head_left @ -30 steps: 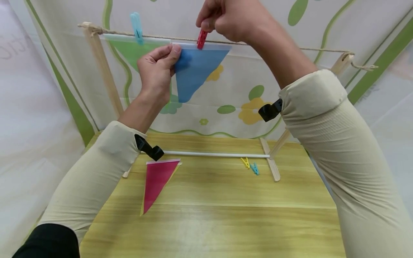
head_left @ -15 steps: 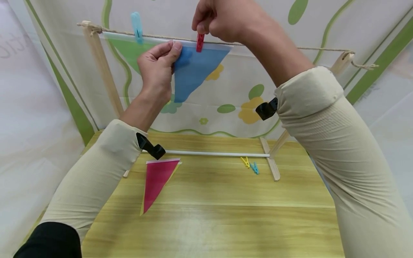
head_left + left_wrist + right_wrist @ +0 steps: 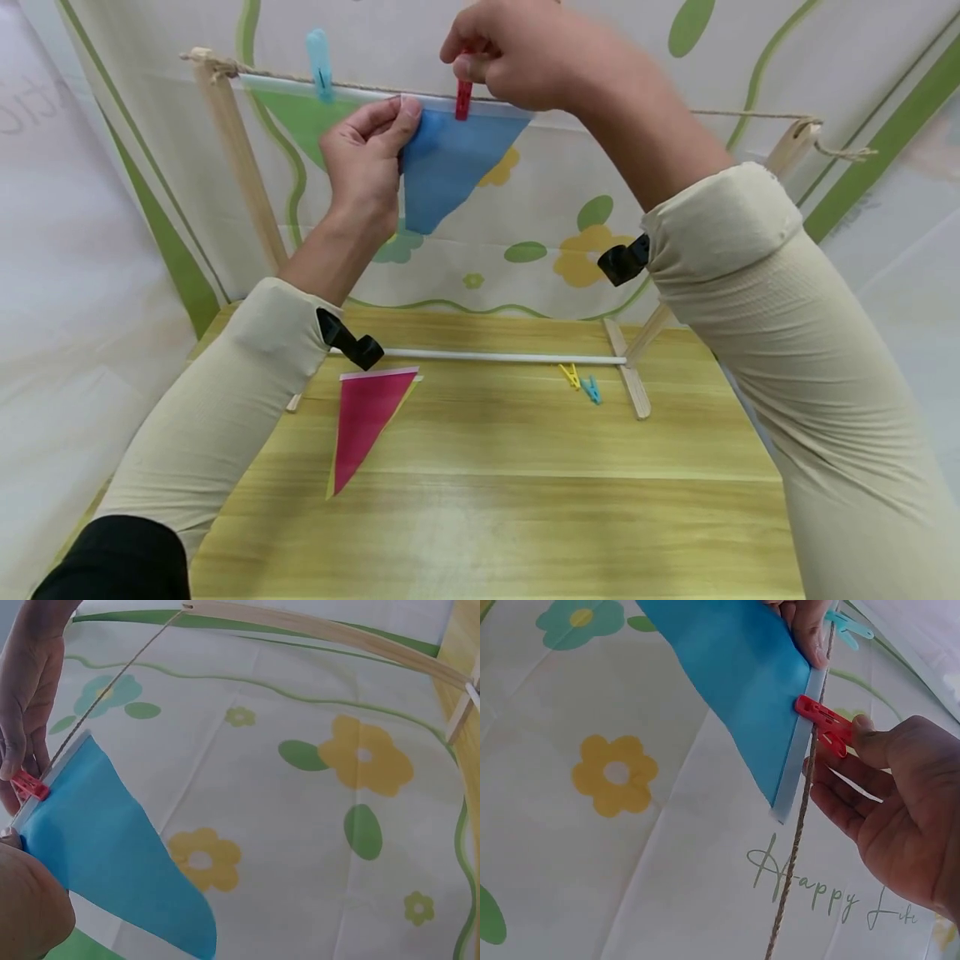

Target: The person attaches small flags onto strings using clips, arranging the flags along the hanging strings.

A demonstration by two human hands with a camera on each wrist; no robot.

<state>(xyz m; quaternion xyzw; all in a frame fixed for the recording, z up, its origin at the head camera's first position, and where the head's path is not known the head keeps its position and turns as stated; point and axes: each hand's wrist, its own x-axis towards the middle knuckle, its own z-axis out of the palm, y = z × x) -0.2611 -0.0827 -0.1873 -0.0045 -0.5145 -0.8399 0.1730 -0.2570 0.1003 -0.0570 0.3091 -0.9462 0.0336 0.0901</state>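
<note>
Left hand [image 3: 363, 162] hid right end of green flag [image 3: 296, 112]; left wrist view cut that hand off. Its fingers pinched blue flag [image 3: 463, 158] along rope [image 3: 750, 114]; right hand [image 3: 521, 54] pinched red clip [image 3: 463, 102] at rope.

The red plastic clothespin [image 3: 463, 98] is partly covered by the right hand [image 3: 521, 54], the green triangular pennant [image 3: 300, 115] by the left hand [image 3: 363, 162].

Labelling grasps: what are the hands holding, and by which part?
Left hand: blue pennant, by its top left corner. Right hand: red clothespin, by its handle end.
</note>
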